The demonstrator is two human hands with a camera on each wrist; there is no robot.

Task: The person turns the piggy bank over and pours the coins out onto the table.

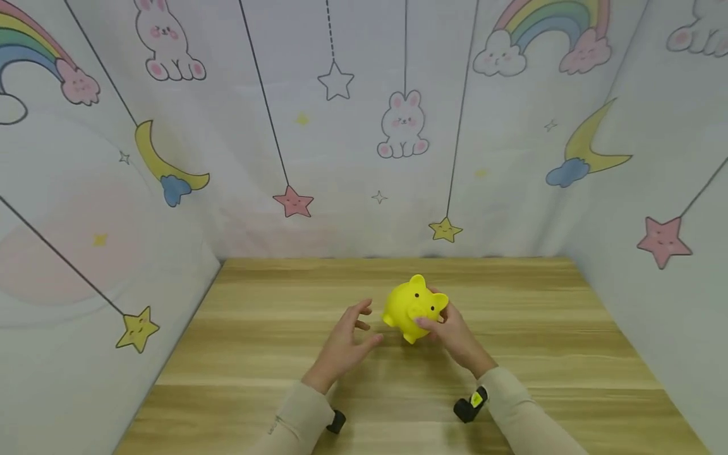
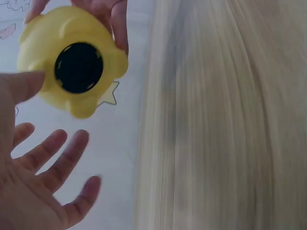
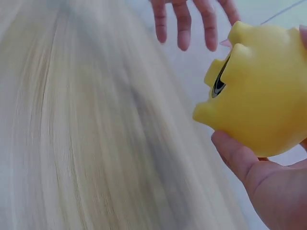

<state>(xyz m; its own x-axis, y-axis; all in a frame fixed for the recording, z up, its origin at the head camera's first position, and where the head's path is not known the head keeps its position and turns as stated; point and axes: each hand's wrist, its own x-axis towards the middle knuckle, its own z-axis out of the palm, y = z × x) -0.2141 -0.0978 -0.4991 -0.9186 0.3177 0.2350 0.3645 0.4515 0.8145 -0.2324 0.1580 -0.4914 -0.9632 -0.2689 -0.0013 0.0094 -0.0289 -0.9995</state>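
Note:
A yellow piggy bank (image 1: 411, 311) is held above the wooden table, tilted, its face toward the head camera. My right hand (image 1: 459, 338) grips it from the right, thumb on the front near the snout and fingers behind. In the left wrist view the underside of the piggy bank (image 2: 41, 45) shows a round black plug and stubby feet. To its left, my left hand (image 1: 344, 344) hovers with fingers spread and loosely bent, holding nothing. A small gap separates that hand from the piggy bank in the head view. The right wrist view shows the piggy bank (image 3: 268, 91) side-on.
The wooden table (image 1: 256, 297) spreads under both hands. Behind it and at both sides stand white cloth walls (image 1: 352, 234) printed with rabbits, stars, moons and rainbows. Black wrist cameras sit below the left wrist (image 1: 337, 421) and right wrist (image 1: 469, 406).

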